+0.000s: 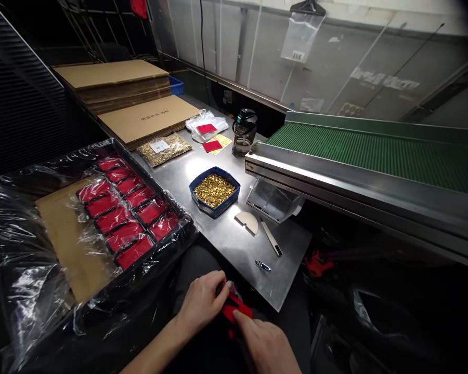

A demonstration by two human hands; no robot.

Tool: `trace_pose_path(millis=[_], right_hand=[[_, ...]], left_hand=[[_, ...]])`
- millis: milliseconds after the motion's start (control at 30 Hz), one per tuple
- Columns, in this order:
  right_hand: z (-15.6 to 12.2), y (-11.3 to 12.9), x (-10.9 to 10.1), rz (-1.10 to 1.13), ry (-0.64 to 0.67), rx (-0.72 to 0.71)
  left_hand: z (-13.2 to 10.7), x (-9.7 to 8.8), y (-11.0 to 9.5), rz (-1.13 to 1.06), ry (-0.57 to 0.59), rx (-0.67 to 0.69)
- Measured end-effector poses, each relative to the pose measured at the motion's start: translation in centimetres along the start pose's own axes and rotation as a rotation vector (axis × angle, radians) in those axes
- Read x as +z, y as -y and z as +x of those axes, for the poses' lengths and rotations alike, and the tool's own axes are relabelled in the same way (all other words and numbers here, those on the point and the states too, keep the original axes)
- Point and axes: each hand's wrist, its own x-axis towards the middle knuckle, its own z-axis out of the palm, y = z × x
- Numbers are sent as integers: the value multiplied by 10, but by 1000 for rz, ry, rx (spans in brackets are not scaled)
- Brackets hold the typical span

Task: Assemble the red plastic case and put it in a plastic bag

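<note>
Near my lap, in front of the metal table, both hands are on a small red fabric piece (237, 307). My left hand (203, 297) is closed at its upper end, where a bit of clear plastic shows between the fingers. My right hand (268, 344) grips the lower edge, thumb on top. The fingertips underneath are hidden. Closest on the table are nail clippers (263, 266), a utility knife (271, 237) and a pale half-round block (246, 223). Behind them stands a blue tray (215, 212) filled with small gold-coloured pieces (214, 190).
On my left, a plastic-lined box (187, 228) holds rows of red packets (127, 252). Stacked cardboard (148, 117), a bag of gold pieces (164, 149) and a dark bottle (245, 130) are farther back. A green conveyor belt (374, 156) overhangs the table's right side.
</note>
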Motion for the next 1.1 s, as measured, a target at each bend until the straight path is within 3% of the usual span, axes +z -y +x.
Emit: trace_pose_path(millis=[133, 200, 400, 533, 700, 800, 900, 1000, 1100], right_hand=[[-8, 1, -10, 349, -179, 385], [-8, 3, -20, 533, -206, 517], [6, 5, -33, 1023, -157, 570], [18, -12, -30, 1382, -100, 616], [33, -33, -34, 1485, -76, 677], [34, -35, -37, 1495, -53, 671], [23, -29, -37, 1441, -46, 644], [8, -17, -33, 1330, -4, 511], [-1, -4, -28, 1172, -17, 434]], left_hand=[[-6, -4, -6, -9, 9, 46], [-14, -1, -12, -44, 37, 61], [-33, 13, -35, -140, 124, 149], [-29, 0, -31, -188, 129, 197], [-33, -7, -13, -484, 409, 198], [-39, 9, -6, -635, 352, 108], [-43, 30, -1, -905, 267, -67], [-45, 45, 2, -1150, 162, -243], [-46, 51, 3, -1245, 92, -302]])
